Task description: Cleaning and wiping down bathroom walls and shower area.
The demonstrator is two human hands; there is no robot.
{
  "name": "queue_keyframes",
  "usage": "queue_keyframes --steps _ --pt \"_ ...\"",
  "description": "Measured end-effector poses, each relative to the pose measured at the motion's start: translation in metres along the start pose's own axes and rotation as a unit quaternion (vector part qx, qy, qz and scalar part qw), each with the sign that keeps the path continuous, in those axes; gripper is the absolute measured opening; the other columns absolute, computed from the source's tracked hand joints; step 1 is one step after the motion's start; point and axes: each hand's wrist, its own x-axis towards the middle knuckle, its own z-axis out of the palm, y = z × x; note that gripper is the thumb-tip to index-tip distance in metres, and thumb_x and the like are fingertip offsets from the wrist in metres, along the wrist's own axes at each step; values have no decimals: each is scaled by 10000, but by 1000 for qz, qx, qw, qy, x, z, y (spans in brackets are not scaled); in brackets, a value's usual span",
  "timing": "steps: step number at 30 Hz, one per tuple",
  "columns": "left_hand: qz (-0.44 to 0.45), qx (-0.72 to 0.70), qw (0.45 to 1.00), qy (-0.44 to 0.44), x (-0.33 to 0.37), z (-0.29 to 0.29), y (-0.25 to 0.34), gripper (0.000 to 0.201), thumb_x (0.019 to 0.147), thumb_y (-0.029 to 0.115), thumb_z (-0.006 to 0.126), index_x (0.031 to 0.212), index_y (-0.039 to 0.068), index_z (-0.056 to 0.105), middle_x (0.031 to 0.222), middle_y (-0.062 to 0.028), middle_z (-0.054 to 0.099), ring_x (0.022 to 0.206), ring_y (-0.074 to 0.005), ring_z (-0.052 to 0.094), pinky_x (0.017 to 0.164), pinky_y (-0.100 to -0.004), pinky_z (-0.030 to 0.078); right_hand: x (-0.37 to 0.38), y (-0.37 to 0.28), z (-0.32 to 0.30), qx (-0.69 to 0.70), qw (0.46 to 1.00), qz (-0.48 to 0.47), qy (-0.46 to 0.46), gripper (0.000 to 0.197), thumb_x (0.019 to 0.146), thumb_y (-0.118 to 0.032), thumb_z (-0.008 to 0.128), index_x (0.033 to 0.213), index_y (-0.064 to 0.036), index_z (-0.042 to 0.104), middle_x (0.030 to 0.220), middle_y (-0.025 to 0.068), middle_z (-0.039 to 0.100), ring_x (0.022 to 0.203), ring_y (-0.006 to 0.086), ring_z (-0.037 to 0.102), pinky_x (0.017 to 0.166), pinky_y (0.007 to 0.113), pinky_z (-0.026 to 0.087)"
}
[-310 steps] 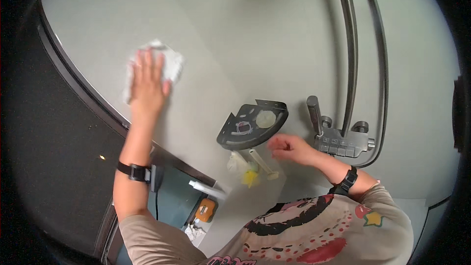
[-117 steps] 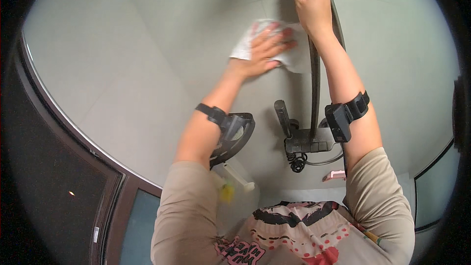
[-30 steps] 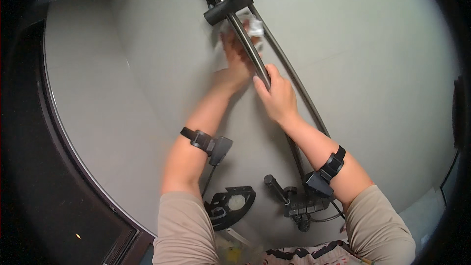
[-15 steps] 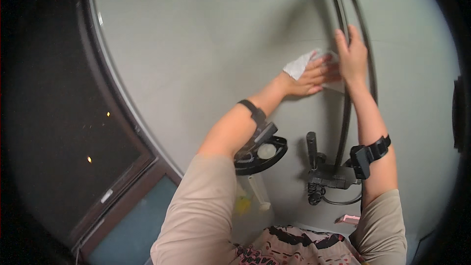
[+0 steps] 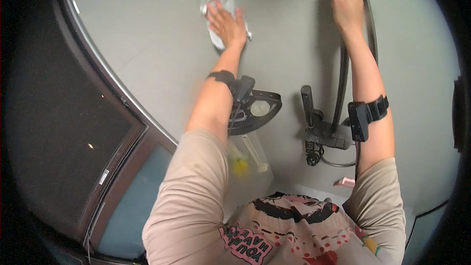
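Left grip [image 5: 226, 27] splays flat, right grip [image 5: 349, 11] curls, both arms [image 5: 210, 110] outstretched.

Dark capital lettering [image 5: 253, 246] in a pink patch [image 5: 245, 244] on the beige shirt [image 5: 289, 235]

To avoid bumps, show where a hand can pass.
Bare wall lies between the left hand and the dark pipe, above the corner shelf, and right of the right forearm. Crowded: the mixer, upright handle and coiled hose.
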Motion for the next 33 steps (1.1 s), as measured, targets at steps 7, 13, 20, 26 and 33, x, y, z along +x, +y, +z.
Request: queue_keyframes --steps 7,13,20,26,33 --pt "-306 -50 949 49 -104 51 20 827 1040 544 253 1506 -138 213 1639 -235 109 1517 -425 62 1201 -607 60 -10 -1 -1 -53 997 -56 27 486 992 -370 540 1201 65 597 1065 259 679 1027 394 643 908 448 478" --pt "-162 -33 986 17 -167 67 38 786 1037 509 315 1430 -171 335 1589 -261 212 1471 -500 141 1186 -649 72 -7 -3 6 -37 994 -95 48 470 980 -367 555 1149 69 603 978 252 675 956 396 643 859 442 477" --pt "358 47 931 -54 -166 46 -6 807 851 516 665 1539 220 364 1476 -177 377 1494 -430 181 1191 -684 84 -8 -9 -3 -23 999 -44 3 406 968 -346 573 1019 54 618 757 181 619 739 311 611 713 427 458" --pt "-4 28 999 -23 -144 33 -34 744 996 400 531 1562 22 232 1608 -242 217 1505 -445 144 1232 -531 119 -7 -5 3 -29 997 -71 32 392 961 -333 573 969 57 610 727 170 606 717 296 602 696 421 453" --pt "-332 -500 797 60 -157 5 -20 546 1083 303 338 1518 -20 272 1558 -200 334 1426 -322 361 1162 -421 312 -21 -31 -9 28 997 44 -55 387 992 -339 536 1033 40 601 822 202 632 810 339 625 755 425 466"
